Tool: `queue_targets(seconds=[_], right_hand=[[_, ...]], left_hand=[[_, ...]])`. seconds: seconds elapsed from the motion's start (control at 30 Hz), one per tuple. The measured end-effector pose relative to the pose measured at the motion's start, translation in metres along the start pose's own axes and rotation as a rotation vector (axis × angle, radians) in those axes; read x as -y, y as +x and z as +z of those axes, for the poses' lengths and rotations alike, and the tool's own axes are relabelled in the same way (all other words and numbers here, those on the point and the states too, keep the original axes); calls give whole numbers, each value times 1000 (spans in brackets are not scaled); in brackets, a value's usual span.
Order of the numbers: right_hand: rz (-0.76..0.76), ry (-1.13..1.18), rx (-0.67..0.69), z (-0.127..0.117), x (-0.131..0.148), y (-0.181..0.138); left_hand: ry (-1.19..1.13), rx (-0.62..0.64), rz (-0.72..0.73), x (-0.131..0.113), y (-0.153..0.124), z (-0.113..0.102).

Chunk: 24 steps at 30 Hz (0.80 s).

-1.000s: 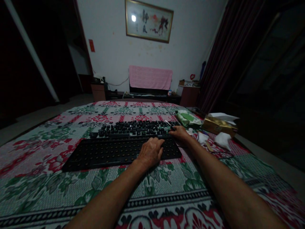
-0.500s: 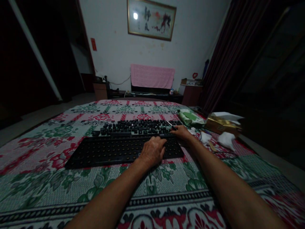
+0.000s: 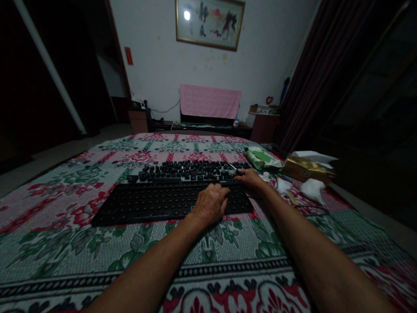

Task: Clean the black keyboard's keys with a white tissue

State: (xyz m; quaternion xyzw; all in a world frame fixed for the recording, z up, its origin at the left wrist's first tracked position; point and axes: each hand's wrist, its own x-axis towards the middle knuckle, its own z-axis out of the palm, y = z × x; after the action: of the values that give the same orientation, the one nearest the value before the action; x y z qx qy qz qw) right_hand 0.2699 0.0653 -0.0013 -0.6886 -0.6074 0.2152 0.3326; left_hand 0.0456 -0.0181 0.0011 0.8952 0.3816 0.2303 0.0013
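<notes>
Dim room, view down over a red, green and white floral cloth (image 3: 65, 243) that covers the whole work surface.

A flat black keyboard base (image 3: 146, 203) with its keys off and rows of small round studs showing lies across the middle of the cloth. Just beyond it, touching or nearly touching its far edge, sit rows of loose black keycaps (image 3: 185, 171).

The left hand (image 3: 210, 204) rests palm down on the right part of the base. Its fingers (image 3: 223, 196) are loosely curled, pressing on the studs and gripping nothing.

The right hand (image 3: 252, 178) is at the right end of the keycap rows, past the base's far right corner. Its fingers are pinched on a thin pale metal tool (image 3: 235, 168), whose tip points left and away over the last keycaps.

Right of that hand:
- a green and white soft packet (image 3: 260, 157)
- a gold cardboard tissue box (image 3: 308, 167)
- crumpled white tissue (image 3: 311, 189)

On the far wall are a pink cloth (image 3: 210, 101) and a framed picture (image 3: 210, 22).
</notes>
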Motion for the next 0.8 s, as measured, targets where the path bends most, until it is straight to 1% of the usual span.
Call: queue_targets(seconds=[0.27, 0.43, 0.8], right_hand=[[62, 75, 23, 5, -6, 0], [81, 86, 45, 2, 0, -2], [89, 134, 30, 0, 6, -10]], left_hand=[[16, 0, 11, 1, 0, 1], [27, -5, 6, 0, 0, 0], [18, 1, -2, -2, -1, -2]])
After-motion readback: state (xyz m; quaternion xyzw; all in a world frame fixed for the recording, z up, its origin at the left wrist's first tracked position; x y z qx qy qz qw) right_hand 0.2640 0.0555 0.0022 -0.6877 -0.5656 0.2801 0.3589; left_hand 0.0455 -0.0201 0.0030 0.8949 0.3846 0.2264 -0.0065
